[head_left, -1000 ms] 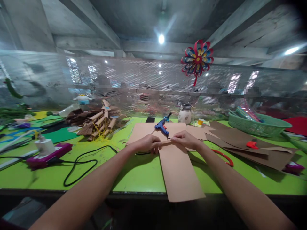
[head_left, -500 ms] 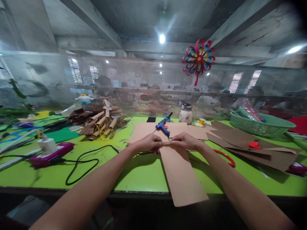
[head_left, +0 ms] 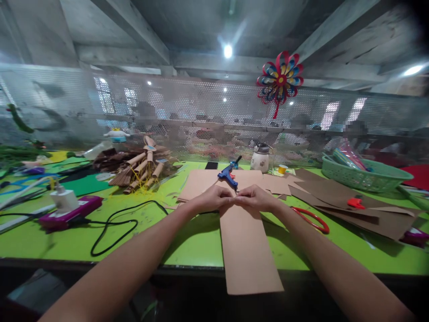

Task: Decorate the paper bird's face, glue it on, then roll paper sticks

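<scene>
A long tan paper strip [head_left: 248,246] lies on the green table [head_left: 194,237] and hangs over its near edge. My left hand [head_left: 212,198] and my right hand [head_left: 256,198] meet at the strip's far end, fingers curled and pinching that end. The fingertips nearly touch each other. Just behind the hands a blue glue gun [head_left: 228,173] rests on more tan sheets [head_left: 201,181].
A red-handled scissors [head_left: 310,218] lies right of the strip, with brown sheets [head_left: 338,197] and a green basket [head_left: 363,174] beyond. A black cable [head_left: 115,228], a purple power strip [head_left: 69,211] and a pile of rolled paper figures [head_left: 140,170] are at the left. A white jar [head_left: 260,158] stands at the back.
My hands have drawn closer together at the strip's far end. The strip has shifted slightly left and toward me, hanging further over the table edge.
</scene>
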The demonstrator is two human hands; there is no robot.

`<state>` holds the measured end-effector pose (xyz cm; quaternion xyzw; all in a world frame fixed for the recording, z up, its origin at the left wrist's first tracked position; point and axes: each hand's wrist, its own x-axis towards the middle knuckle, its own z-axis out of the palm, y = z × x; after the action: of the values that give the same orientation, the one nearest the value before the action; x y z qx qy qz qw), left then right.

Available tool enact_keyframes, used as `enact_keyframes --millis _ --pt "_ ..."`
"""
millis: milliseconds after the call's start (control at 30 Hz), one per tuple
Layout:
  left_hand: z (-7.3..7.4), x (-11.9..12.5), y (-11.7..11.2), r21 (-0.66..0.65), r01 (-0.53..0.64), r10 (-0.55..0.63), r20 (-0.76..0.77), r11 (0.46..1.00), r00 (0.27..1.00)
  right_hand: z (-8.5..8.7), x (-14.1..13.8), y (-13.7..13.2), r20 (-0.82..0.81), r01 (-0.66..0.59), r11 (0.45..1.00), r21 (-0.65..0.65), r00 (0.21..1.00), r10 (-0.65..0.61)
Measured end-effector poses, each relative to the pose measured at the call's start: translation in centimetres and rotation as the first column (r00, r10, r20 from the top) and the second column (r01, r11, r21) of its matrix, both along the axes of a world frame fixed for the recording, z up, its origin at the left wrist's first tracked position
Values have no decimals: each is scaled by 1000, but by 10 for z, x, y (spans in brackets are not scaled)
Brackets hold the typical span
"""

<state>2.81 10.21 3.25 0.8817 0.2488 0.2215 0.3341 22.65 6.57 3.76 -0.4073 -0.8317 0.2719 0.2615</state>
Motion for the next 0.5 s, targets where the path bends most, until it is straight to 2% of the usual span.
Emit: enact_keyframes --millis 167,333,500 --pt "0 -2 -3 -95 11 -9 22 995 1000 0 2 2 -37 57 997 -53 998 -59" --pt "1 -2 -5 -118 11 -4 60 993 998 -1 15 7 -128 33 990 -136 990 -51" --pt "2 -4 -1 -139 15 -11 28 990 1000 -2 16 6 -237 2 983 -186 970 -47"
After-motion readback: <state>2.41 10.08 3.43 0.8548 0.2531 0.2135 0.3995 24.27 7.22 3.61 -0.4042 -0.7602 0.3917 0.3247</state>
